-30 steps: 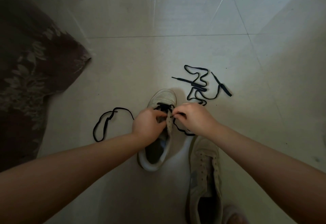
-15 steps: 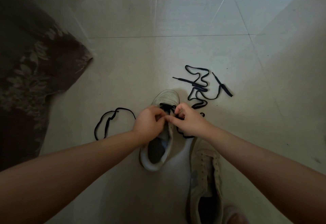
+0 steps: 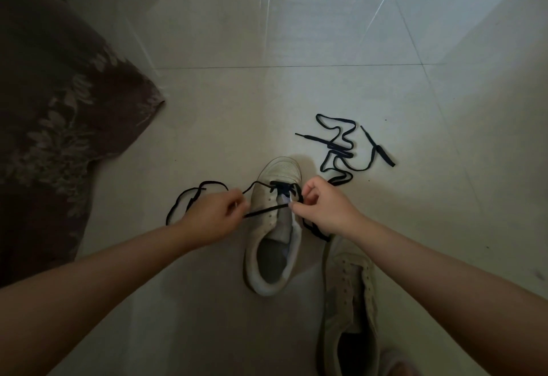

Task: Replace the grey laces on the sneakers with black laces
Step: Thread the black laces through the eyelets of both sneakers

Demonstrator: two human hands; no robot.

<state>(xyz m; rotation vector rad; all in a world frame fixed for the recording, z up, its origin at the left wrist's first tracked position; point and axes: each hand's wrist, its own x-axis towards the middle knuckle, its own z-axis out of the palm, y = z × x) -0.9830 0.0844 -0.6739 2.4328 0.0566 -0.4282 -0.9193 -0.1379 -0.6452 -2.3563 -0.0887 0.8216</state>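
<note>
Head view of a relacing step on a pale tiled floor. The left hand has its fingers curled round one run of the flat black lace, which stretches taut from that hand rightward across the upper of the off-white low-top sneaker to the right hand. The right hand pinches the same lace between thumb and forefinger at the sneaker's right row of eyelets. The lowest eyelets near the toe, just beyond both hands, already carry black crossings. The lace's free end lies in a loose loop on the floor, just beyond and to the outside of the left hand. A second black lace lies unthreaded in a tangle beyond the right hand. A second off-white sneaker without laces lies beneath the right forearm. A dark brown cloth with a leaf pattern lies well to the left of the left hand.
</note>
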